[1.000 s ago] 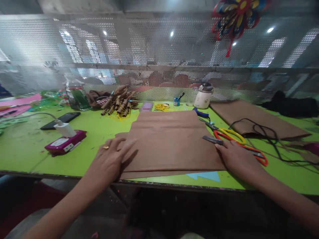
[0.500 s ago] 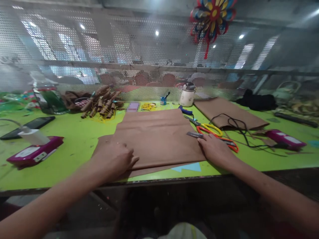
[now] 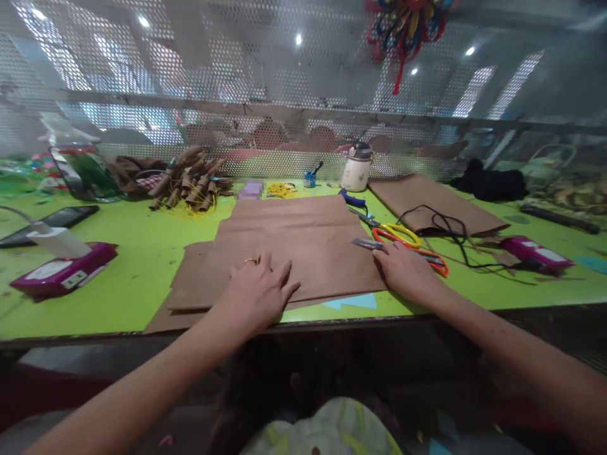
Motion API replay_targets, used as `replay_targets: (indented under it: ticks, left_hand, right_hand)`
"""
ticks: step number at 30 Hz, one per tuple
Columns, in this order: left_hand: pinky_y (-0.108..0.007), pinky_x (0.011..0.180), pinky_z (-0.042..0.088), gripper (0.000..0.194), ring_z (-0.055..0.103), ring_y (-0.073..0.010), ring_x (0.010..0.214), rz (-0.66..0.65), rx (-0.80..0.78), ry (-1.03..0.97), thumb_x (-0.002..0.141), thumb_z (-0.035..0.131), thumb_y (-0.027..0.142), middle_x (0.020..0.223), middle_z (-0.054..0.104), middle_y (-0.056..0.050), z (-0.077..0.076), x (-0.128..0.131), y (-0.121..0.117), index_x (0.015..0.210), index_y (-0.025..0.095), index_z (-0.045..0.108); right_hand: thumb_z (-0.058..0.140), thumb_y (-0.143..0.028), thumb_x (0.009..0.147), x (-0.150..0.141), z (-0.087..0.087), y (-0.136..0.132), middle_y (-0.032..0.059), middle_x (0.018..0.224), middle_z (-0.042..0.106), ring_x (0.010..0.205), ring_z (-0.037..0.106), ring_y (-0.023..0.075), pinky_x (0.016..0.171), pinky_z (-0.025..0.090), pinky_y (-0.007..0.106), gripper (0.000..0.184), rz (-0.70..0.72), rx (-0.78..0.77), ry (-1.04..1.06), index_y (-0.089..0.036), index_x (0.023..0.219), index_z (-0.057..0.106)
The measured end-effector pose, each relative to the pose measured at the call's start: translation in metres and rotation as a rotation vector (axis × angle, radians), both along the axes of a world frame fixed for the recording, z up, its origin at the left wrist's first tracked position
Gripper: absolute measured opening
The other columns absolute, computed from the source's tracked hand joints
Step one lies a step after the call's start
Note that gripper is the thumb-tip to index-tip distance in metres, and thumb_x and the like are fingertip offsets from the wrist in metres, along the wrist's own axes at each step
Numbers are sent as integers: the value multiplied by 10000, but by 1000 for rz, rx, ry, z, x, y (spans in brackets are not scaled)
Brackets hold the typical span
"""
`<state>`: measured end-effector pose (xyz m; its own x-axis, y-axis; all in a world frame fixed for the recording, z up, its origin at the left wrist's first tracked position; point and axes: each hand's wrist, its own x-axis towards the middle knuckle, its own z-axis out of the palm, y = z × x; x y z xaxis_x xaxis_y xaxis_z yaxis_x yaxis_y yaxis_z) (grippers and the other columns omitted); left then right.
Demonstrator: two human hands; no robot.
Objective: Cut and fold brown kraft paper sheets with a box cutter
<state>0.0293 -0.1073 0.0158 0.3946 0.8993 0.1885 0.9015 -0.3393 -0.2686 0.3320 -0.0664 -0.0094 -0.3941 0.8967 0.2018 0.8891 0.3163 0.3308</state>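
Left hand (image 3: 260, 287) flat on brown paper (image 3: 303, 234), right hand (image 3: 408, 272) gripping a cutter (image 3: 365, 244)

At the bottom centre of the frame we see a dark floor and a patch of white-and-yellow cloth (image 3: 332, 433). Above it runs the worn front edge of a green table (image 3: 137, 272). The paper lies in layers at the centre, its longer side running left to right and its narrower, stepped end pointing to the top of the frame. Blue scraps (image 3: 353, 302) peek out below it.

Our hands are well apart: the left is spread on the paper's near part, the right closed round the cutter, whose tip points left. We cannot tell whether the tip touches the paper.

Just beyond the right hand lie scissors (image 3: 376, 225) with yellow and orange handles. At left, a purple box (image 3: 61, 272) carries a white label, too blurred to read, and a white plug (image 3: 59, 242); a phone (image 3: 69, 218) lies behind. Farther back we find brown rolls (image 3: 190, 180) at upper left, a blue pot (image 3: 310, 180) near centre and a pale flask (image 3: 356, 174) with small, illegible marks. A perforated screen (image 3: 265, 63) closes the table's far side, with ceiling lights (image 3: 298, 40) showing.
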Motion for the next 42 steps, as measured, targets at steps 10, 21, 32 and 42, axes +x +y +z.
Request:
replay_targets:
  ticks: [10, 21, 32, 42]
  left_hand:
    - [-498, 948, 412, 460, 453, -337, 1226, -148, -77, 3, 996, 318, 382, 1311, 516, -218, -10, 0, 14, 1223, 77, 576]
    - [-433, 875, 416, 401, 536, -295, 1032, -273, -107, -24, 990, 321, 320, 1139, 576, -182, -5, 0, 17, 1237, 129, 572]
    - [-437, 929, 408, 386, 509, -296, 1123, -339, -84, -132, 972, 382, 410, 1167, 583, -130, -12, -5, 21, 1284, 279, 570]
    - [-485, 898, 420, 426, 490, -350, 1170, -284, -51, -102, 988, 334, 395, 1249, 543, -164, -12, -2, 18, 1327, 282, 566]
  right_hand:
    - [387, -131, 923, 0, 7, -3, 166, 922, 600, 906, 490, 276, 804, 356, 384, 288, 56, 99, -39, -108, 881, 671]
    - [482, -408, 957, -65, 20, -59, 127, 1240, 590, 1116, 458, 269, 942, 398, 442, 371, 656, -179, 360, -197, 1245, 585]
    - [546, -487, 904, -96, 11, -79, 137, 1202, 580, 1068, 463, 327, 881, 404, 521, 546, 386, -113, 336, -212, 1370, 471]
    - [589, -492, 882, -53, 5, -85, 194, 1262, 593, 1232, 420, 373, 996, 283, 594, 507, 337, 48, 208, -107, 1212, 596]
